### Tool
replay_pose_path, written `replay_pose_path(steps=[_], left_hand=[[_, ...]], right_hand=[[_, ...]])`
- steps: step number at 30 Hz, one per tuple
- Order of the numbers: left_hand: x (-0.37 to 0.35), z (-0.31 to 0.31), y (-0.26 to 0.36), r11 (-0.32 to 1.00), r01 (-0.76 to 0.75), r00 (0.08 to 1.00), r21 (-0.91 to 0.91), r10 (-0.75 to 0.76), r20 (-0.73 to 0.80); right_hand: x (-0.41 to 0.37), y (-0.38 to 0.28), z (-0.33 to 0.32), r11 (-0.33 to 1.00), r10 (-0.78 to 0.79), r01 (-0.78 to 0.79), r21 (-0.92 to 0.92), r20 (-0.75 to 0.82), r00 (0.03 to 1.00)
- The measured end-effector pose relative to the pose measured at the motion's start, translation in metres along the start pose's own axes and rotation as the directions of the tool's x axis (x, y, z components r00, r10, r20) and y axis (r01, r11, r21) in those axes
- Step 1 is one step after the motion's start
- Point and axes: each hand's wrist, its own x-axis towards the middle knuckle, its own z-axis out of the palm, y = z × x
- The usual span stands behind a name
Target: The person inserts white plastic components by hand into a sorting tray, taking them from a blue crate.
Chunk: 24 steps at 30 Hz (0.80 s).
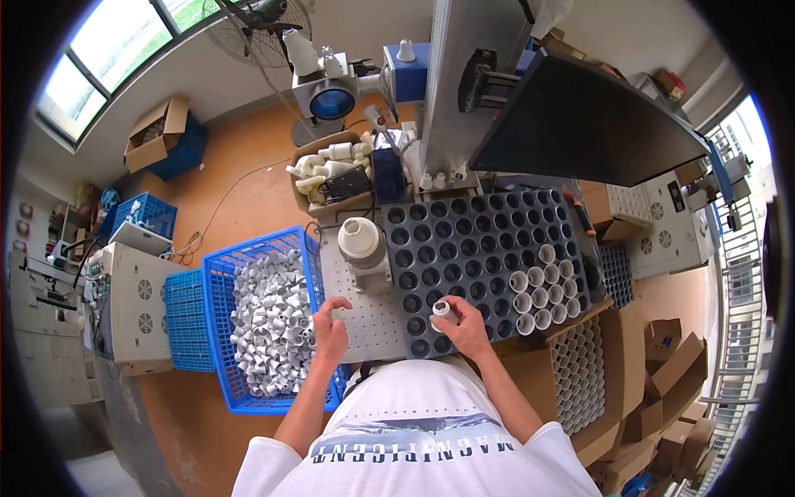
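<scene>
right hand (468, 327) pinches a white housing (442, 312) just over the black tray (480, 240); left hand (330, 331) hangs spread and empty, beside the blue crate (217, 331). held askew, the housing could slip and roll away.

Only one piece of lettering is showing here: the person's white T-shirt (431, 393) is carrying a dark print (411, 450), lying upside down in this view and reading "MAGNIFICEN" plus a last letter that is blurring out. A smaller line beside it is coming out too tiny to read.
</scene>
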Motion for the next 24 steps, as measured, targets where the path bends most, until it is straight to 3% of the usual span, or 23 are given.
replay_pose_path(steps=[12, 18, 21, 24], left_hand=[[0.001, 0.002, -0.013, 0.995, -0.099, 0.995, 0.005, 0.099, -0.003], [0.003, 0.000, -0.006, 0.997, -0.072, 0.997, 0.029, 0.071, 0.022], [0.007, -0.002, -0.004, 0.999, -0.026, 1.000, -0.019, 0.026, -0.011], [0.019, -0.005, -0.016, 0.989, -0.097, 0.993, -0.114, 0.088, -0.083]], right_hand=[[-0.001, 0.003, 0.007, 0.999, 0.026, -0.024, -0.049, 0.037, 0.999], [0.002, 0.004, 0.007, 0.999, 0.022, -0.020, -0.050, 0.034, 0.999], [0.002, 0.001, 0.006, 0.998, 0.026, -0.024, -0.063, 0.037, 0.999], [0.003, 0.004, 0.005, 0.997, 0.036, -0.034, -0.063, 0.028, 0.999]])
